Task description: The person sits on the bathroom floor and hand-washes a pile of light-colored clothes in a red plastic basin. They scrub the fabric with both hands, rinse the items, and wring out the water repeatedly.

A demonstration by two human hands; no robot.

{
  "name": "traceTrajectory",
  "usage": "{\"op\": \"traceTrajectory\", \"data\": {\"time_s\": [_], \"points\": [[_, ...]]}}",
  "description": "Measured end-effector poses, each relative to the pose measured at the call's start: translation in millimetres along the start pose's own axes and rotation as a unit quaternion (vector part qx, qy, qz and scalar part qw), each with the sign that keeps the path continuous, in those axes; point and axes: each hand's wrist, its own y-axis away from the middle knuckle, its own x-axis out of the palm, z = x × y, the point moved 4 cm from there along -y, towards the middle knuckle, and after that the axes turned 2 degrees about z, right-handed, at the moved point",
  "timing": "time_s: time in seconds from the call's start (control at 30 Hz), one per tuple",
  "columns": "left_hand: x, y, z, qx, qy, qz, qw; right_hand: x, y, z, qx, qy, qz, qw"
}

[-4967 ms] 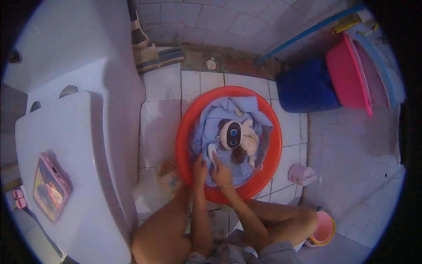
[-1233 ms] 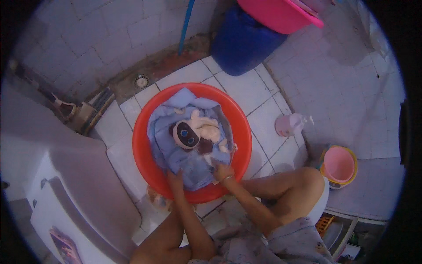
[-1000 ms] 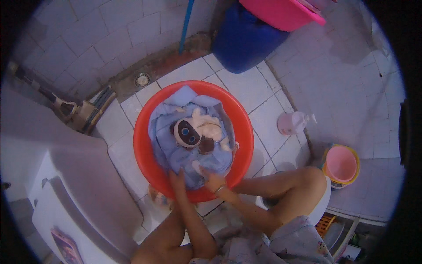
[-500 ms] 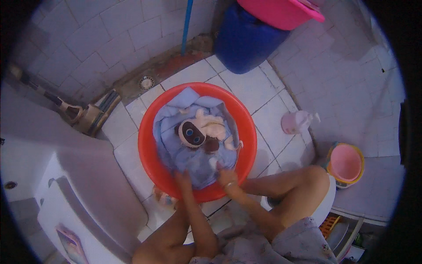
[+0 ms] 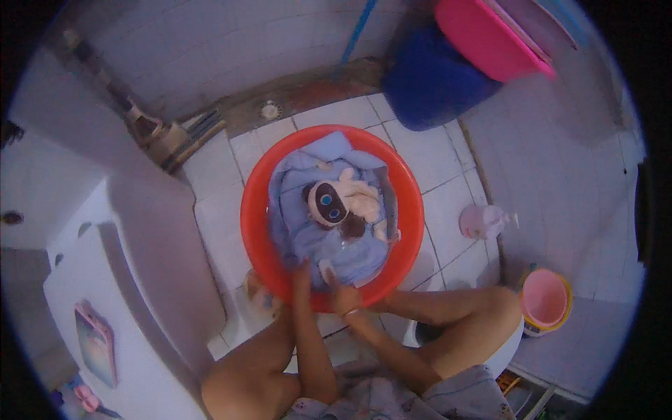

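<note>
A red basin (image 5: pixel 414 210) stands on the tiled floor between my knees, holding wet light-blue cloth (image 5: pixel 294 210). On the cloth, toward the middle, lies a cream plush toy or appliqué (image 5: pixel 362 199) with a dark face patch and two blue eyes. My left hand (image 5: pixel 302 271) is at the cloth just inside the near rim; its fingers blur into the fabric. Just right of it, over the near rim, my right hand (image 5: pixel 344 297) is closed on a small white thing (image 5: pixel 325 267), which touches or hovers above the cloth. Its kind is too blurred to tell.
A pump bottle (image 5: pixel 483 222) stands to the right, with a pink pail (image 5: pixel 544 299) nearer me. Behind are a dark-blue barrel (image 5: pixel 434 84) and a pink tub (image 5: pixel 483 38). On the white appliance (image 5: pixel 140 336) at left lies a phone (image 5: pixel 96 343). A floor drain (image 5: pixel 270 110) is at the back.
The view has shifted, so the basin and room sit farther right in it. Within the basin, my right hand has come nearer me and leftward with the white thing. My left hand has barely moved.
</note>
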Motion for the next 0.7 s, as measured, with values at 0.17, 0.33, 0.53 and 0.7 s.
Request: {"op": "traceTrajectory", "data": {"time_s": [0.17, 0.33, 0.53, 0.7], "points": [[18.7, -9.1, 16.7, 0.007, 0.091, -0.019, 0.996, -10.8, -3.1, -54.3, 0.015, -0.071, -0.058, 0.996], [0.1, 21.4, -8.9, -0.046, 0.276, 0.028, 0.960, -16.6, 0.8, 29.2, -0.014, -0.101, -0.070, 0.992], [18.0, 17.5, -0.1, 0.001, 0.340, 0.007, 0.940, -15.6, 22.4, 32.3, 0.001, -0.095, -0.062, 0.994], [16.7, 12.7, 2.5, -0.045, 0.321, 0.045, 0.945, -22.8, -27.4, 35.9, -0.051, -0.098, -0.085, 0.990]]}}
